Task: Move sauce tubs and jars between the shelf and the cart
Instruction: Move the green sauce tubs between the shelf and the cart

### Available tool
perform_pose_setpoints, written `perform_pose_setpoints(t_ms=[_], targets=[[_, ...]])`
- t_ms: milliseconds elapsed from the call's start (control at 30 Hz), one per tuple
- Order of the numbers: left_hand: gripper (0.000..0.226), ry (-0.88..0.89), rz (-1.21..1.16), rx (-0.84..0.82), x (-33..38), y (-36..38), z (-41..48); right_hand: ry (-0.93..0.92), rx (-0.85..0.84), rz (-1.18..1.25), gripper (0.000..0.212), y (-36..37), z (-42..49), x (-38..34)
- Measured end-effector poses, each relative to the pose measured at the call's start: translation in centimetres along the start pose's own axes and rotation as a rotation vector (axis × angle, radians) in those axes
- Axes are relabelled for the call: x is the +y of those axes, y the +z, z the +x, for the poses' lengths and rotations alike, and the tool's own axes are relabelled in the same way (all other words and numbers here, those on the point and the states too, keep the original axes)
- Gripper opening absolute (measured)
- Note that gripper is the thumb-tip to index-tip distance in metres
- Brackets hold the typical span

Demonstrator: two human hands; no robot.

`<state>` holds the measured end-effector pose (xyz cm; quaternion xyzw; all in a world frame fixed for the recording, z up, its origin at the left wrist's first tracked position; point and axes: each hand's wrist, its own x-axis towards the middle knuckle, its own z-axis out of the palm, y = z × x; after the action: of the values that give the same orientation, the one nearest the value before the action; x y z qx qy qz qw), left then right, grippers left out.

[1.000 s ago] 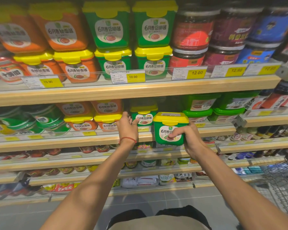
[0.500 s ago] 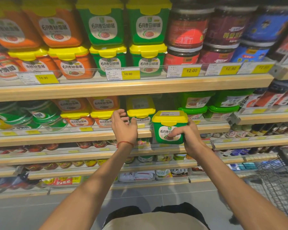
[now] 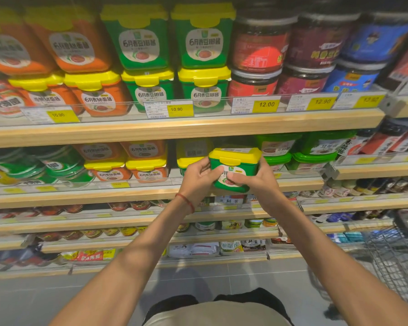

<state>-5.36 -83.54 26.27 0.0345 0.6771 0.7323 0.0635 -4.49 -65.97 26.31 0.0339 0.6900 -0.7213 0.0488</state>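
A green sauce tub with a yellow lid point(image 3: 236, 161) is held in front of the second shelf point(image 3: 80, 196), just off its front edge. My left hand point(image 3: 198, 180) grips its left side and my right hand point(image 3: 257, 182) grips its right side, thumbs across the label. Behind it on the shelf sits another green tub with a yellow lid point(image 3: 191, 154), partly hidden by my left hand. A wire cart point(image 3: 396, 260) stands at the lower right.
Orange tubs point(image 3: 127, 170) sit left of the gap and green-lidded tubs point(image 3: 313, 158) to the right. The top shelf point(image 3: 198, 125) carries stacked green and orange tubs and dark jars. Lower shelves hold small jars and packets. Grey floor tiles lie below.
My left hand left the tub on the shelf and moved right onto the held tub. Both hands now grip it, slightly farther off the shelf.
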Motion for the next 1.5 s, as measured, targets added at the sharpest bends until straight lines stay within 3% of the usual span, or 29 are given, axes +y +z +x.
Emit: perform_pose_setpoints(t_ms=[200,300,667,767,867,1033,1167,1333,1500], targets=[[0.029,-0.029,-0.026,0.105,-0.2,-0.3,0.6,-0.076,0.032,-0.225,0.060,0.8,0.1,-0.1],[0.027,-0.016,-0.039,0.156,-0.5,-0.5,0.3,-0.068,0.080,-0.246,0.043,1.2,0.1,0.2],[0.043,0.021,0.126,0.212,-0.4,0.4,2.3,-0.117,0.263,-0.474,0.041,1.7,2.3,-0.5],[0.036,0.014,0.215,0.222,-1.4,0.9,2.9,-0.023,0.213,-0.473,0.050,1.7,3.0,0.9],[0.055,0.013,0.228,0.257,-1.9,1.1,3.2,-0.020,0.215,-0.404,0.060,0.9,3.5,1.8],[0.024,0.015,0.213,0.281,-2.9,1.0,3.6,-0.055,0.316,-0.248,0.042,0.3,3.5,2.5],[0.019,0.016,0.244,0.354,-3.9,1.3,4.4,-0.057,0.394,-0.148,0.058,0.5,4.1,3.1],[0.053,0.016,0.349,0.476,-3.5,2.0,5.1,-0.083,0.447,-0.278,0.063,0.8,5.5,3.1],[0.052,0.024,0.419,0.486,-3.8,1.9,5.6,-0.147,0.478,-0.376,0.050,0.9,5.4,3.5]])
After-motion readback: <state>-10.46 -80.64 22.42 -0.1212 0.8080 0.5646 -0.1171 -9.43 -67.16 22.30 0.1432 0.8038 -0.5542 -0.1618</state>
